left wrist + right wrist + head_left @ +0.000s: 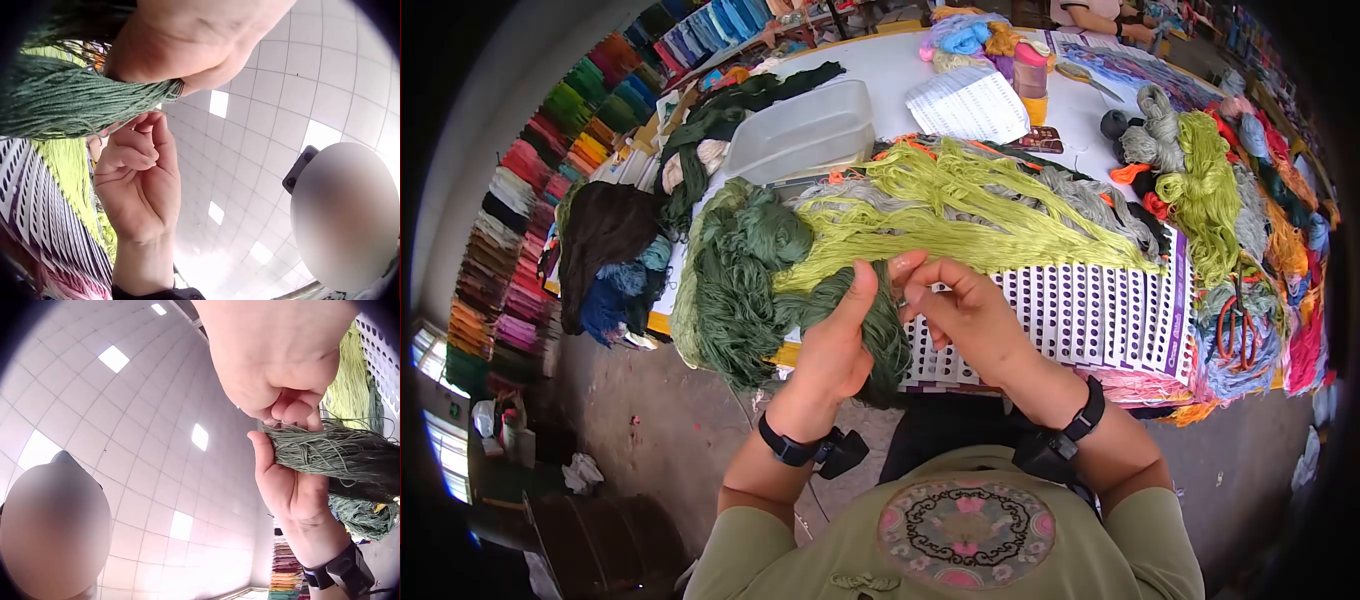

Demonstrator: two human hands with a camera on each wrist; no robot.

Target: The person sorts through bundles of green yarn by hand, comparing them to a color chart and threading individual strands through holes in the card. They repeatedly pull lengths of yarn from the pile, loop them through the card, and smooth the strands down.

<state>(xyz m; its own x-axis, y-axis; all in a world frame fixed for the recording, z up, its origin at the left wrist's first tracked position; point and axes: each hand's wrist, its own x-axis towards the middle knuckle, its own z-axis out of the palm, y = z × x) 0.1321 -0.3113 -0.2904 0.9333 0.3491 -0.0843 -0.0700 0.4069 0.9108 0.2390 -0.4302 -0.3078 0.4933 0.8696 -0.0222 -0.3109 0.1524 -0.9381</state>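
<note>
While left hand (837, 345) cradles green yarn (880, 320), right hand (960, 310) pinches its strands.

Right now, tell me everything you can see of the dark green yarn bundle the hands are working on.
The dark green yarn bundle is a thick hank of many fine, matte strands, loosely tangled. It drapes over the near table edge beside bright lime skeins and a perforated white card. The left hand cradles it across the palm, thumb up, while the right hand pinches strands at its cut end, which the left wrist view shows trimmed blunt.
</note>
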